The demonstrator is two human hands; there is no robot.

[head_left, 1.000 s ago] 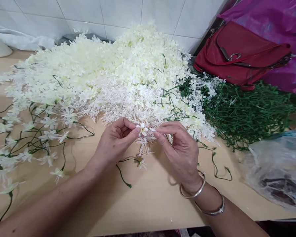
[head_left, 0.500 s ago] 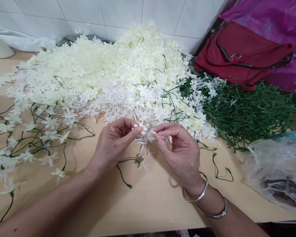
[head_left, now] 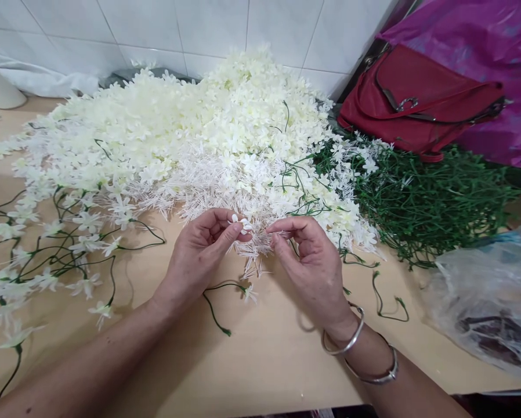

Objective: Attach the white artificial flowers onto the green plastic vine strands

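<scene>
Tabletop [head_left: 278, 360] stretched beneath everything. A heap of white flowers [head_left: 177, 128] rose along its far side, with a mass of green stems [head_left: 434, 197] to the right and a clear plastic bag [head_left: 487, 296] nearer the right edge. The left hand [head_left: 199, 249] and right hand [head_left: 310, 255] faced each other, a little apart, just before the heap. The left fingers pinched a small white flower [head_left: 242, 223] above the tabletop; the right fingers were drawn close together, but whether they gripped a fine pale strand could not be told. A light, steady hold that spared the petals seemed best. Forward, the heap's fringe left little room; the widest space ran between the forearms towards the near edge.
</scene>
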